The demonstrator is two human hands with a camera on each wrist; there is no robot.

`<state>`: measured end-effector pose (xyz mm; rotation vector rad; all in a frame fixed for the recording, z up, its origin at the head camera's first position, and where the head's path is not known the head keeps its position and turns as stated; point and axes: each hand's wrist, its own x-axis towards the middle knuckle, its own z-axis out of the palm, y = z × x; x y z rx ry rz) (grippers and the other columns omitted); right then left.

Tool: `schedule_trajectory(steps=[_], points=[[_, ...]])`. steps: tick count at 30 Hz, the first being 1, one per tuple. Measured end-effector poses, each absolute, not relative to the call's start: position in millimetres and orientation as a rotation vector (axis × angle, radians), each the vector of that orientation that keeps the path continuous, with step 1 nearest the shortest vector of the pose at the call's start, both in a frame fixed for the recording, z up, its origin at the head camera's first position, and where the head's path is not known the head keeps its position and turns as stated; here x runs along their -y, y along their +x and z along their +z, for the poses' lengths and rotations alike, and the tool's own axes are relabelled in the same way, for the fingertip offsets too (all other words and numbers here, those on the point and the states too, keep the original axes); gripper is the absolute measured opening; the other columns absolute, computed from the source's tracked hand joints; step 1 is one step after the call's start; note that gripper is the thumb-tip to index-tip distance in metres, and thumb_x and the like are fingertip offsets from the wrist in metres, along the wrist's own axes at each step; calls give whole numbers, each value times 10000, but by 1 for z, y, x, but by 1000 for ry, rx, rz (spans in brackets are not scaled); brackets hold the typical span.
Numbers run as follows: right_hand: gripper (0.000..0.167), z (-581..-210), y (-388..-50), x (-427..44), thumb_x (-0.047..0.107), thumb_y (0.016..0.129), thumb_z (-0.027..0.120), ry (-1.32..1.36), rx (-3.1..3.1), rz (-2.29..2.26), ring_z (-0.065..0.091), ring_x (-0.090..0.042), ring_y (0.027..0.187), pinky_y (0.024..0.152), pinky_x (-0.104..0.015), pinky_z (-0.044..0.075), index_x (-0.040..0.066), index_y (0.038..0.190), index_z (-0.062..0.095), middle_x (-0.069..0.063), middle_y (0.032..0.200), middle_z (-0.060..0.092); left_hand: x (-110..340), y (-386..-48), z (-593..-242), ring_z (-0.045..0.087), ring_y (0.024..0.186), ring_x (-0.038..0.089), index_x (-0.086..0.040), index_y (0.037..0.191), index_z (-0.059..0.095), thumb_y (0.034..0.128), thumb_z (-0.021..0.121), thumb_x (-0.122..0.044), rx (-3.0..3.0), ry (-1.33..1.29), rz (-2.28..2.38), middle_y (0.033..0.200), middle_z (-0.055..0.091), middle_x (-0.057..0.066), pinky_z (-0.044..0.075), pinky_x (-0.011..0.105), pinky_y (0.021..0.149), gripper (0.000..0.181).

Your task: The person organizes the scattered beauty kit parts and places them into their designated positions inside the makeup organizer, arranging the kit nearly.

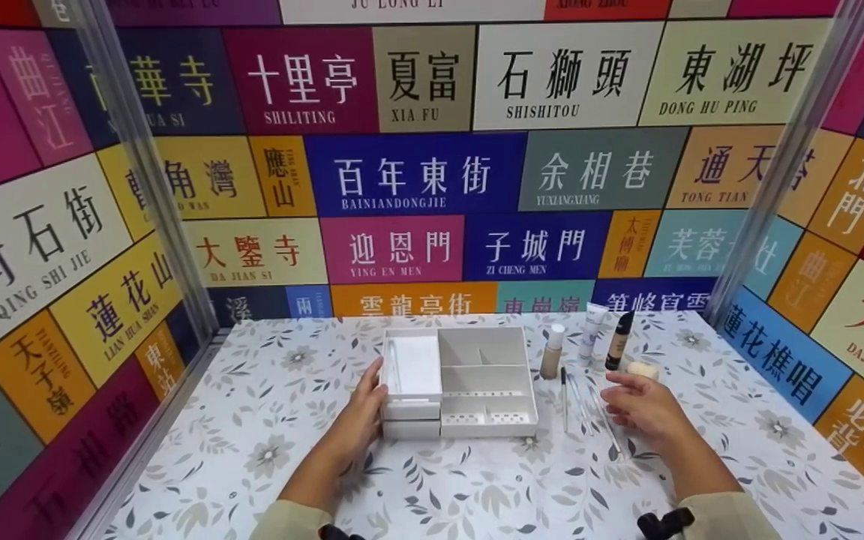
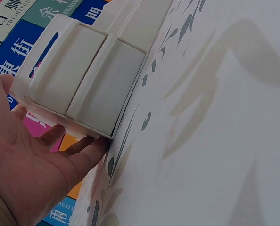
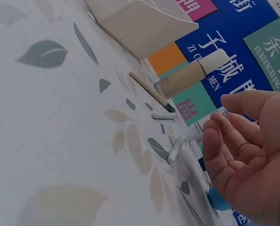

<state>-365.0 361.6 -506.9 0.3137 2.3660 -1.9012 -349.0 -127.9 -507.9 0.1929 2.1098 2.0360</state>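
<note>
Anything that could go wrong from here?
The right hand is close to the standing dark tube and might tip it over. The brush lies loose on the table, so a bump could roll it. The left hand touches the box and may nudge it sideways.
</note>
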Motion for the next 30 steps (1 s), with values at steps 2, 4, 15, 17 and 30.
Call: schedule_trajectory(steps=[2, 4, 15, 17, 30], points=[[691, -511, -366, -362, 213, 1001, 763, 325, -2390, -1869, 705, -152, 920, 775, -284, 633, 21, 1590, 458, 56, 1039, 727, 128, -349, -507, 139, 1667, 461, -425, 1714, 140, 1133, 399, -392, -2114, 192, 2037, 1827, 0, 128, 222, 722, 1295, 636], [680, -515, -367, -363, 201, 995, 763, 325, -2422, -1832, 699, -142, 889, 753, -281, 628, 1, 1575, 470, 45, 1020, 729, 128, -350, -506, 133, 1669, 457, -427, 1714, 139, 1133, 397, -398, -2119, 196, 2033, 1828, -2, 125, 223, 725, 1294, 636], [639, -521, -366, -365, 183, 933, 810, 365, -2601, -1583, 702, -153, 800, 708, -292, 607, -20, 1487, 565, -41, 999, 742, 126, -351, -508, 121, 1660, 495, -418, 1717, 125, 1130, 385, -369, -2086, 169, 2054, 1825, -26, 140, 188, 729, 1301, 644], [670, -520, -366, -365, 197, 910, 837, 369, -2627, -1525, 705, -165, 818, 716, -296, 600, -20, 1485, 568, -72, 1052, 754, 126, -351, -508, 122, 1659, 499, -410, 1719, 122, 1131, 386, -364, -2078, 176, 2063, 1824, -27, 147, 189, 728, 1301, 646], [752, -515, -365, -360, 238, 841, 908, 386, -2680, -1339, 676, -212, 941, 770, -292, 564, 1, 1474, 579, -138, 1179, 714, 126, -350, -508, 127, 1666, 477, -455, 1707, 140, 1127, 385, -400, -2110, 136, 2023, 1830, -12, 119, 216, 735, 1291, 632]])
